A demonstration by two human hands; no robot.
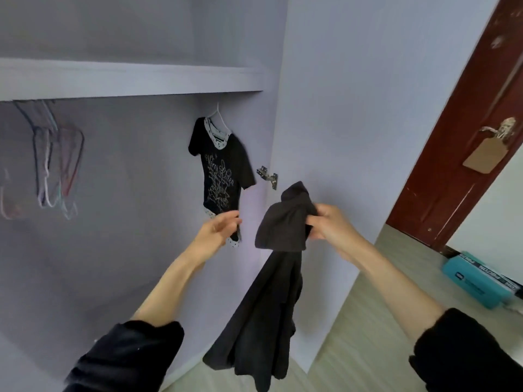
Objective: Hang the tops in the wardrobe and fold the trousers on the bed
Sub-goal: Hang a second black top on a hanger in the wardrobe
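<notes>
A black printed top [223,171] with a dotted white collar hangs on a white hanger [219,116] inside the open wardrobe [127,80]. My left hand [219,229] is at the top's lower hem, fingers loosely extended; whether it touches the hem I cannot tell. My right hand [325,222] grips the bunched upper end of a plain black garment [268,292], which dangles down in front of the wardrobe door.
Several empty wire hangers [56,165] hang at the left under the wardrobe shelf. The open wardrobe door [353,108] with a metal hinge [267,175] stands right of the top. A dark red room door [467,123] and a teal box [478,281] on the floor lie at the right.
</notes>
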